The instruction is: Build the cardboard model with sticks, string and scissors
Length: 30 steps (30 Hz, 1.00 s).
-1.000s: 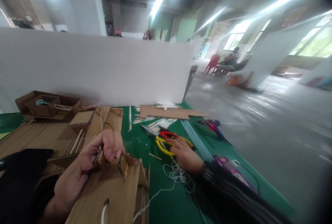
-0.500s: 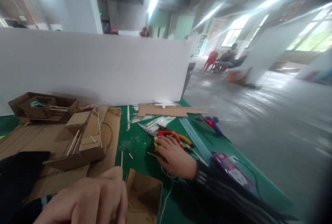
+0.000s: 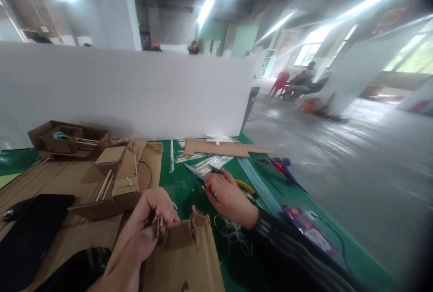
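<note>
scissors point(image 3: 195, 171) under right hand point(image 3: 233, 198); cardboard box point(image 3: 181, 260) gripped in left hand point(image 3: 150, 222).

The cardboard box point(image 3: 189, 265) is matt brown and corrugated, its torn edges rough. The scissors point(image 3: 194, 171) have smooth grey metal blades. The thin pale sticks point(image 3: 103, 185) look like bare wood. Smooth green covers the surface point(image 3: 284, 192), with a faint sheen. The power strip point(image 3: 306, 229) is glossy purple plastic, the sleeve point(image 3: 287, 256) dark cloth, the concrete-looking floor point(image 3: 287, 129) shiny.
</note>
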Motion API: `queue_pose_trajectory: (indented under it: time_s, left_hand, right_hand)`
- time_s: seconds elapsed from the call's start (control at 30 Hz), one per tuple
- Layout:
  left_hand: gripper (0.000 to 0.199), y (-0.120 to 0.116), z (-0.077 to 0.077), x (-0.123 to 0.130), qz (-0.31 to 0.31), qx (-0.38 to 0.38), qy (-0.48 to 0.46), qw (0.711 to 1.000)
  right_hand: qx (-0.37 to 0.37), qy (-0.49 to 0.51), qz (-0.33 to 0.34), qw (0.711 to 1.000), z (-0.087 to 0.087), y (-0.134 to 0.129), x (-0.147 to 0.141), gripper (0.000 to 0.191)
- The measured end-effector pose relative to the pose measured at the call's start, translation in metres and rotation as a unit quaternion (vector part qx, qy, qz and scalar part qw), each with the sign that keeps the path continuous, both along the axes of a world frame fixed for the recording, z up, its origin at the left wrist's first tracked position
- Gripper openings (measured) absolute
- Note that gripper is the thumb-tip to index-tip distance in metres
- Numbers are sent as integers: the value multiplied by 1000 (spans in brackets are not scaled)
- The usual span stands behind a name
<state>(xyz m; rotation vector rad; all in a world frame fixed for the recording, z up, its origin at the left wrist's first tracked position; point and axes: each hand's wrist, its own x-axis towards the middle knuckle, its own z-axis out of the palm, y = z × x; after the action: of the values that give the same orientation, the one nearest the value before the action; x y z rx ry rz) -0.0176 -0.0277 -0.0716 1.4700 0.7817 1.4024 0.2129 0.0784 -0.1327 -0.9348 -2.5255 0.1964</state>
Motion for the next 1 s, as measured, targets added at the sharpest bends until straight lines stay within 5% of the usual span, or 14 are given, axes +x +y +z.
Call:
queue_pose_trajectory:
  time_s: [0.13,0.23,0.33,0.5,0.67,1.0]
  left_hand:
    - [32,8,-9,-10,1,57,42,997]
    - [32,4,-8,-9,-7,66,49,997]
    - [34,-14,-1,0,19,38,33,999]
    - [34,-40,17,7,13,-52,88,995]
    - [24,-35,30,4,-39,-134,124,982]
    - [17,-35,32,4,-33,-127,144,981]
  right_hand:
    - [-13,78,-9,997,55,-28,9,7]
    - [-23,163,61,984,98,-61,13,10]
    - [-10,168,132,977,122,-83,10,15]
    - [-44,217,131,966,120,-93,1,10]
    - [-41,232,119,964,113,-93,-3,12]
    - [-58,246,134,958,115,-88,-6,9]
